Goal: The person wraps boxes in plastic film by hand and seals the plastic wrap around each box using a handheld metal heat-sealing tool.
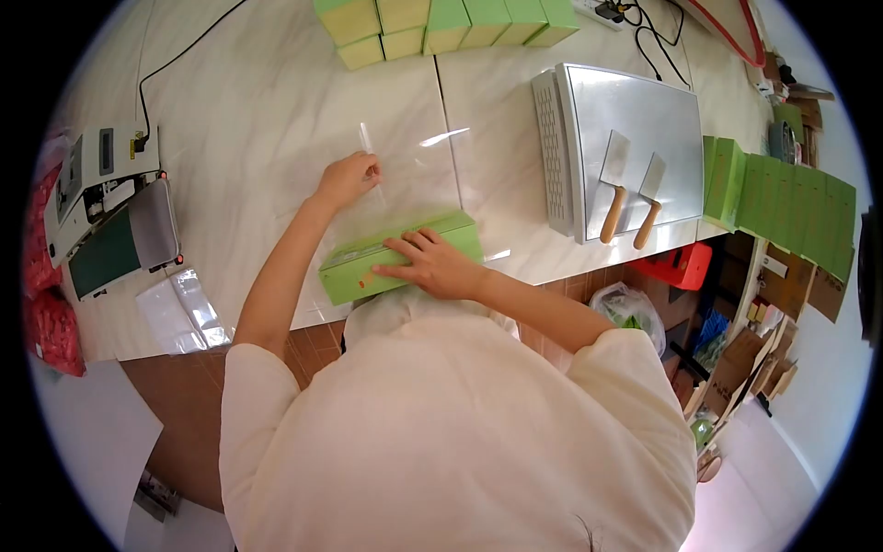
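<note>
A long green box (405,253) lies at the table's front edge, slightly tilted in view. My right hand (432,264) rests on it with fingers spread over its top and near side. Beyond the box, clear plastic film (443,138) spreads over the tabletop, visible mostly by its bright glare. My left hand (351,178) is above the table past the box's left end. Its fingers are curled into a pinch at the film's left part; the exact grip is partly hidden.
On the right, a metal-topped appliance (635,120) carries two wood-handled cleavers (612,184). Green boxes stand at the back (460,23) and right (782,193). At left are a corded machine (115,193) and clear plastic sheets (184,313). A red bin (681,267) sits below.
</note>
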`<state>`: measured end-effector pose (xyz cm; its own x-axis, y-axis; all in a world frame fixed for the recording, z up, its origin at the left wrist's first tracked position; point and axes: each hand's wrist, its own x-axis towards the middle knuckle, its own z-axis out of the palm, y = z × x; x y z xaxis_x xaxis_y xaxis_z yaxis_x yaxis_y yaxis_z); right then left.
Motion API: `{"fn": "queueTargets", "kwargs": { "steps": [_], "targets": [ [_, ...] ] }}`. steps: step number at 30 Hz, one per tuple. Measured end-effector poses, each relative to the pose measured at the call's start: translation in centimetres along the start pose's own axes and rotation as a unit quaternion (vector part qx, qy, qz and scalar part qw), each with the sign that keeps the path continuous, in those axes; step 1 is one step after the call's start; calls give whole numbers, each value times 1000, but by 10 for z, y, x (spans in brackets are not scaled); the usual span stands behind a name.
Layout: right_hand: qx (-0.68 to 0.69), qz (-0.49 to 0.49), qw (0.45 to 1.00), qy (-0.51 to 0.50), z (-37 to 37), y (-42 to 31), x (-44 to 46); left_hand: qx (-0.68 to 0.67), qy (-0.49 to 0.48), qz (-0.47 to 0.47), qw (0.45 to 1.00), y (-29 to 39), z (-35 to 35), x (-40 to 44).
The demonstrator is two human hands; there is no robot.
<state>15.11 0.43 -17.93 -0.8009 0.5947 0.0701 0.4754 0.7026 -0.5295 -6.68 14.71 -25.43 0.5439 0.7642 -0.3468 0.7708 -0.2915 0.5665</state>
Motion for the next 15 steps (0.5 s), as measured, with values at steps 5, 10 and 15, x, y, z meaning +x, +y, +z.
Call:
{"fn": "queueTargets", "kwargs": {
  "steps": [5,10,15],
  "targets": [
    [5,-2,1000,8,-2,-1,0,48,66,55,995,18,-1,-29],
    [30,6,999,31,0,-1,4,96,99,93,986,42,-17,-57],
    [3,16,1000,22,-7,4,19,139,144,133,971,62,-40,-75]
  ]
}}
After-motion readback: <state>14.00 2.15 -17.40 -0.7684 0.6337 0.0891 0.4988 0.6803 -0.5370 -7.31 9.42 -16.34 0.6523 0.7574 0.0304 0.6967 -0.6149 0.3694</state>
